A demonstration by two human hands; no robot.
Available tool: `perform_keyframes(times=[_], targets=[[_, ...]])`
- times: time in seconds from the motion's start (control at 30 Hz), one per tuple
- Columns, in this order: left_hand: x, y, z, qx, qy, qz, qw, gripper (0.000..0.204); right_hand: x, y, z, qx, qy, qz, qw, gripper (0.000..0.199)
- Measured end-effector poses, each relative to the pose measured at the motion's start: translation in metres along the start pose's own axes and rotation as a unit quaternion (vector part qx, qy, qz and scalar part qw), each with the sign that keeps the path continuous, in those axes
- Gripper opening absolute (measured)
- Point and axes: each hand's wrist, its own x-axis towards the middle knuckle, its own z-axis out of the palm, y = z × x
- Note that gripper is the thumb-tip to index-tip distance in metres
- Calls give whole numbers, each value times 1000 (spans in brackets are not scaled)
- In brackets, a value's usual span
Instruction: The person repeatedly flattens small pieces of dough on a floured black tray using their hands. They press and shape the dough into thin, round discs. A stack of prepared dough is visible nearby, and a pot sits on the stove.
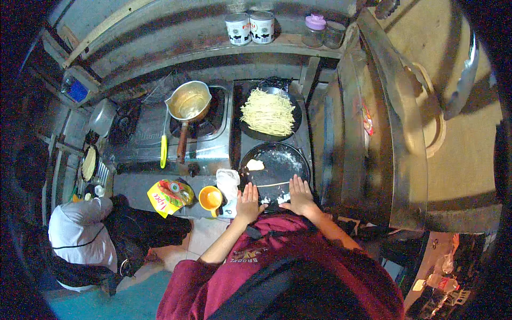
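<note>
A thin rolled strip of dough lies across a round black tray dusted with white flour. My left hand rests flat at the strip's left end, fingers stretched out. At its right end my right hand is also flat, its fingers pointing away from me. Neither hand grips anything. A pale lump of dough sits on the tray's left side, beyond my left hand. Just behind, a second dark round tray carries a heap of thin pale dough strips.
Left of the trays is a gas stove with a saucepan and a yellow-handled utensil. Nearer me are a white bag, an orange mug and a yellow packet. A person in white sits at left.
</note>
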Motion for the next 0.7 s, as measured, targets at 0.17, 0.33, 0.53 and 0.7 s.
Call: perform_keyframes(times=[0.17,0.33,0.53,0.7], targets=[[-1,-13,-7,-4,31,40,999,48,-3,12,16,-11,137,-20,990,55],[15,-13,-30,-109,92,37,989,20,19,11,19,60,317,-9,946,17],[26,-17,-25,-235,102,24,966,23,32,10,19,49,343,22,938,10],[75,-19,-59,-389,194,-67,898,8,61,-4,-35,233,402,85,881,8]])
